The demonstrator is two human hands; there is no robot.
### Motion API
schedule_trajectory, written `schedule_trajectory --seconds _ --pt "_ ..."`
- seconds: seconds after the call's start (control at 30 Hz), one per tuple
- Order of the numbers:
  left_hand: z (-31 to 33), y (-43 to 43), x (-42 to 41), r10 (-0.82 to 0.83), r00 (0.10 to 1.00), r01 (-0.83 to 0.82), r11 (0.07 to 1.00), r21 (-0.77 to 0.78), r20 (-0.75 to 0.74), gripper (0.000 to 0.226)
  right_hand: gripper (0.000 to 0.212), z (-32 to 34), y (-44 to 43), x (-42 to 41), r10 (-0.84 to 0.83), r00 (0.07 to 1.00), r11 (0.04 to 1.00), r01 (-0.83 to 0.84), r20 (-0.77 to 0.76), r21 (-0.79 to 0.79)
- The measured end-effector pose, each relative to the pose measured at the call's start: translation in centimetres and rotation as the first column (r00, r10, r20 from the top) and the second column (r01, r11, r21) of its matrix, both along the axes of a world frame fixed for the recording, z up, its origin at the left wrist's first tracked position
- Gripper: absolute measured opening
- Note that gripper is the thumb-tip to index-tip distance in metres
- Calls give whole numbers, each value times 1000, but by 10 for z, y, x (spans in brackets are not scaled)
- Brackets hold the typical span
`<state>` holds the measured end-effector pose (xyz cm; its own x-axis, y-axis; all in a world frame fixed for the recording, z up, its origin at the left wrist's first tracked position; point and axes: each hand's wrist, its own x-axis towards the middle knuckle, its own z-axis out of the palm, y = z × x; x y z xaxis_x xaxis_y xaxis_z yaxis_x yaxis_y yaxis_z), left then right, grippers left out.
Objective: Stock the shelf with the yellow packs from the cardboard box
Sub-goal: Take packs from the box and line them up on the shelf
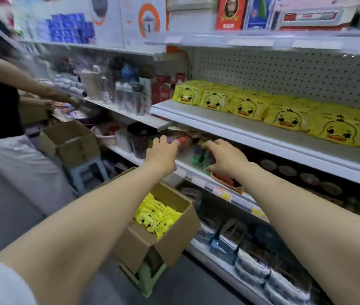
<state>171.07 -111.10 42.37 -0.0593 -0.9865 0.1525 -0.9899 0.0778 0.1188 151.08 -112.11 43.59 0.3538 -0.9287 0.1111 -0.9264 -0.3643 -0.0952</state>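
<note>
Both hands, left hand and right hand, reach among small goods one shelf below the stocked yellow packs; fingers curled, grip unclear. Cardboard box holds more packs. Judged between loads: next, return to it.

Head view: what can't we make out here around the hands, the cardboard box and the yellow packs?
- Left hand and right hand: fingers reach under the white metal shelf; whether they grip anything is hidden and blurred.
- Open brown cardboard box: its walls and the left forearm hide how many yellow duck-face packs remain.
- Row of yellow duck-face packs on the shelf: cut off by the right edge.
</note>
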Motion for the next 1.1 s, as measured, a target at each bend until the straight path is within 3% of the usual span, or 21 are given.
schedule_trajectory --seconds 0.3,0.47,0.57,0.77,1.1 --pt "-71 -97 150 22 999 -25 997 69 43 56 67 -72 -104 153 67 998 994 -67 1 90" --pt "-137 -185 225 -67 998 64 963 261 5 67 67 -142 -178 230 -28 1000 968 27 4 250" --pt "-178 -221 267 -128 991 103 901 421 32 77 70 -182 -206 263 -86 996 920 87 -20 381" --pt "-253 -258 317 -213 977 162 702 694 -12 73 72 -259 -221 287 -200 977 815 208 -75 541" --pt "-362 -278 342 -250 961 233 483 844 -122 58 67 -365 -222 286 -279 938 612 337 -204 715"
